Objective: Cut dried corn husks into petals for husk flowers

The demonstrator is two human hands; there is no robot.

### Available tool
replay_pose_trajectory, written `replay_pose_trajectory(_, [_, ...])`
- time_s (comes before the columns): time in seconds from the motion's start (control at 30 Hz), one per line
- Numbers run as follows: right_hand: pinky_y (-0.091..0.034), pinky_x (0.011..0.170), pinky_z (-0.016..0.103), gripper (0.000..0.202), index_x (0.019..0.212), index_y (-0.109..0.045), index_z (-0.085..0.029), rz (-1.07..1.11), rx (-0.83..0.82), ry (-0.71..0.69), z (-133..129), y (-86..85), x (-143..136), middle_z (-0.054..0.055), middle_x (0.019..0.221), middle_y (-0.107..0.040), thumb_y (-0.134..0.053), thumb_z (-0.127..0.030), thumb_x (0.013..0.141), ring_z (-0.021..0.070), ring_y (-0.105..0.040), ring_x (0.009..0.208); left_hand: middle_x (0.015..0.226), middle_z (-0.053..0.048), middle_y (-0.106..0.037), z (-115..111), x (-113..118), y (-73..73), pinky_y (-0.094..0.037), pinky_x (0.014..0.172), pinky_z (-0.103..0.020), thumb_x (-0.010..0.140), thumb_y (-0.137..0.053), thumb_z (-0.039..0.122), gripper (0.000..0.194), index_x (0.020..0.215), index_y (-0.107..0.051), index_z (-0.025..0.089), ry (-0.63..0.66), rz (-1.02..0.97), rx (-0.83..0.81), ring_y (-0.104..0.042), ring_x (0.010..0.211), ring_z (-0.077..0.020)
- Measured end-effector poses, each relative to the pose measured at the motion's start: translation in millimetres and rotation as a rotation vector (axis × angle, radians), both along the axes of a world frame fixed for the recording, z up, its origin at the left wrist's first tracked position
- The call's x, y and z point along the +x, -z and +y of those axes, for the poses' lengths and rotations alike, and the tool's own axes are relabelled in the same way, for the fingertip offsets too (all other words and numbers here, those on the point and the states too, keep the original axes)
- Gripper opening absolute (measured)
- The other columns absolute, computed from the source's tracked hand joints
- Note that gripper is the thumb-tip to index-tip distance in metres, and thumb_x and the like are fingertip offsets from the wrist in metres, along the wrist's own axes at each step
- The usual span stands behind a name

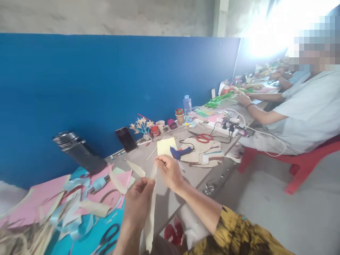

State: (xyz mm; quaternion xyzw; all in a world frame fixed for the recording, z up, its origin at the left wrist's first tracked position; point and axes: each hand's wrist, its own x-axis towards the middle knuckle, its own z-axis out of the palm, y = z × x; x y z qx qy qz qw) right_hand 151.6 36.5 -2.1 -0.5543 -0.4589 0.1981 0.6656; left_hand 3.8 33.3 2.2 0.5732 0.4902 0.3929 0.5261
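Note:
A long cream strip [150, 216], thin like husk or paper, hangs between my two hands over the front of the table. My left hand [138, 200] pinches it partway along, and its lower end dangles past my fingers. At the upper end, my right hand [170, 172] grips the strip between thumb and fingers. Just beyond the right hand are a blue glue gun [181, 152] and a pale yellow paper pad [166, 146]. Left of my hands, black-handled scissors [106, 239] lie on a blue sheet, partly out of frame.
A dark flask [82, 154] and a phone [125, 139] lean by the blue partition [106, 81]. Red-handled scissors [204, 137], cut cream pieces [198, 152] and a power strip [223, 129] lie rightward. Pink sheets [47, 200] and ribbons cover the left. A co-worker [313, 106] sits at right.

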Motion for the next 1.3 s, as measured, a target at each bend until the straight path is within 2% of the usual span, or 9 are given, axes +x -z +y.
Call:
replay_pose_trajectory(0.1, [-0.044, 0.068, 0.025, 0.028, 0.087, -0.067, -0.018, 0.107, -0.029, 0.05, -0.6, -5.8, 17.7, 0.004, 0.08, -0.068, -0.049, -0.038, 0.089, 0.0162, -0.058, 0.072, 0.053, 0.003, -0.057, -3.3, 2.4, -1.0, -0.037, 0.044, -0.023, 0.064, -0.076, 0.047, 0.032, 0.068, -0.059, 0.019, -0.01, -0.089, -0.094, -0.048, 0.043, -0.0123])
replay_pose_trajectory(0.23, [-0.038, 0.056, 0.022, 0.027, 0.076, -0.066, -0.017, 0.069, -0.128, -0.315, -9.7, -3.8, 7.8, -0.001, 0.066, -0.061, -0.065, -0.043, 0.079, 0.0128, -0.05, 0.061, 0.054, 0.005, -0.054, -6.5, 4.5, -1.4, -0.034, 0.046, -0.021, 0.065, -0.076, 0.046, 0.033, 0.067, -0.059, 0.018, -0.069, -0.128, -0.036, -0.045, 0.046, -0.0097])
replay_pose_trajectory(0.3, [-0.034, 0.054, 0.021, 0.025, 0.069, -0.064, -0.016, 0.087, -0.137, -0.4, -15.0, 1.1, -4.5, -0.003, 0.062, -0.056, -0.066, -0.04, 0.077, 0.0107, -0.045, 0.058, 0.053, 0.006, -0.049, -7.7, 4.3, -0.2, -0.03, 0.047, -0.02, 0.068, -0.075, 0.047, 0.034, 0.065, -0.058, 0.017, -0.102, -0.103, 0.019, -0.039, 0.047, -0.0077])
replay_pose_trajectory(0.5, [-0.032, 0.051, 0.021, 0.031, 0.063, -0.057, -0.018, 0.043, -0.142, -0.324, -18.9, 14.4, -16.5, -0.005, 0.054, -0.045, -0.056, -0.041, 0.084, 0.0101, -0.04, 0.053, 0.055, 0.006, -0.048, -16.8, 2.4, 7.4, -0.03, 0.049, -0.02, 0.074, -0.07, 0.042, 0.028, 0.068, -0.061, 0.016, -0.123, -0.124, 0.006, -0.038, 0.05, -0.0079])
replay_pose_trajectory(0.77, [-0.031, 0.05, 0.022, 0.03, 0.071, -0.059, -0.018, -0.129, -0.173, -0.222, -23.3, 17.7, -16.2, -0.004, 0.057, -0.046, -0.052, -0.042, 0.087, 0.0115, -0.039, 0.053, 0.061, 0.004, -0.053, -29.1, -1.4, 19.9, -0.033, 0.051, -0.02, 0.073, -0.069, 0.036, 0.022, 0.07, -0.06, 0.017, -0.115, -0.146, 0.009, -0.042, 0.052, -0.0084])
replay_pose_trajectory(0.87, [-0.031, 0.048, 0.022, 0.028, 0.075, -0.06, -0.017, -0.097, -0.181, -0.21, -22.8, 21.2, -20.6, -0.004, 0.057, -0.046, -0.054, -0.042, 0.086, 0.0114, -0.038, 0.052, 0.062, 0.003, -0.055, -33.9, -9.2, 23.6, -0.031, 0.049, -0.02, 0.069, -0.072, 0.032, 0.02, 0.074, -0.061, 0.016, -0.071, -0.161, -0.074, -0.043, 0.051, -0.0078])
replay_pose_trajectory(1.03, [-0.029, 0.047, 0.022, 0.03, 0.076, -0.061, -0.017, -0.044, -0.171, -0.306, -14.4, 22.5, -27.4, -0.005, 0.056, -0.047, -0.057, -0.044, 0.086, 0.01, -0.036, 0.049, 0.057, 0.002, -0.055, -47.6, -39.6, 28.7, -0.037, 0.051, -0.021, 0.067, -0.075, 0.033, 0.024, 0.068, -0.06, 0.014, 0.058, -0.253, -0.255, -0.046, 0.05, -0.008])
replay_pose_trajectory(1.17, [-0.036, 0.052, 0.022, 0.028, 0.082, -0.065, -0.016, -0.087, -0.172, -0.352, -5.2, 24.6, -50.7, 0.0, 0.068, -0.062, -0.052, -0.04, 0.091, 0.0116, -0.046, 0.054, 0.07, -0.002, -0.065, -57.4, -84.6, 21.0, -0.048, 0.06, -0.026, 0.067, -0.077, 0.036, 0.027, 0.078, -0.064, 0.015, -0.177, -0.29, -0.213, -0.059, 0.062, -0.0143])
replay_pose_trajectory(1.3, [-0.044, 0.073, 0.025, 0.014, 0.09, -0.068, -0.018, -0.592, -0.21, -0.68, -5.9, 30.2, -98.1, 0.005, 0.09, -0.07, -0.055, -0.024, 0.089, 0.0181, -0.062, 0.084, 0.077, -0.002, -0.068, -65.8, -130.0, 8.8, -0.049, 0.062, -0.026, 0.069, -0.078, 0.04, 0.033, 0.091, -0.07, 0.016, -0.361, -0.315, -0.13, -0.06, 0.066, -0.0148])
